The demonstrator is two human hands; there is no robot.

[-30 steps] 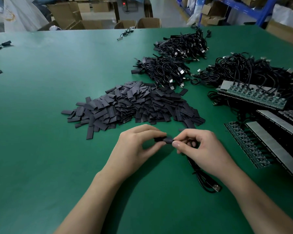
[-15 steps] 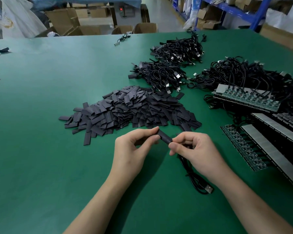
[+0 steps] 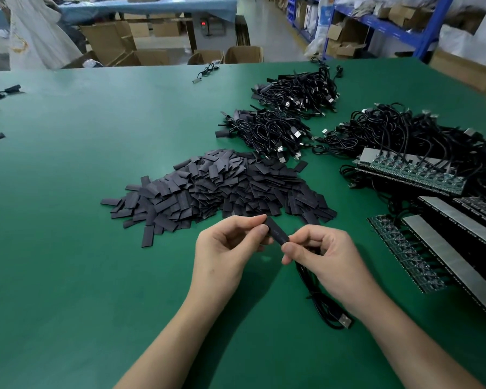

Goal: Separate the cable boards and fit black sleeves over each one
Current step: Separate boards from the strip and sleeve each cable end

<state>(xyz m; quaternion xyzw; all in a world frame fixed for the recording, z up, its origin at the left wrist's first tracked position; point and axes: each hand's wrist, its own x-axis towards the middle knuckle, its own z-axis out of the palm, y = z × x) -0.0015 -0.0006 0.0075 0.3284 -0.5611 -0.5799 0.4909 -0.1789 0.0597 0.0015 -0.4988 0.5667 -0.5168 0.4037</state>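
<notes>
My left hand [image 3: 225, 248] pinches the upper end of a black sleeve [image 3: 277, 233] between thumb and forefinger. The sleeve slants down to the right, where my right hand [image 3: 324, 255] pinches its lower end together with a black cable [image 3: 319, 301]. That cable trails toward me and ends in a USB plug [image 3: 345, 321] on the green table [image 3: 68, 220]. The board inside the sleeve is hidden. A big heap of loose black sleeves [image 3: 216, 189] lies just beyond my hands.
Joined strips of cable boards [image 3: 415, 171] and more panels [image 3: 446, 248] lie at the right. Three piles of black cables [image 3: 270, 133] sit farther back and right. A single cable [image 3: 206, 72] lies near the far edge. Cardboard boxes and blue shelving stand beyond the table.
The sleeve has tilted from level to a slant, its left end raised. Both hands stay close together on it.
</notes>
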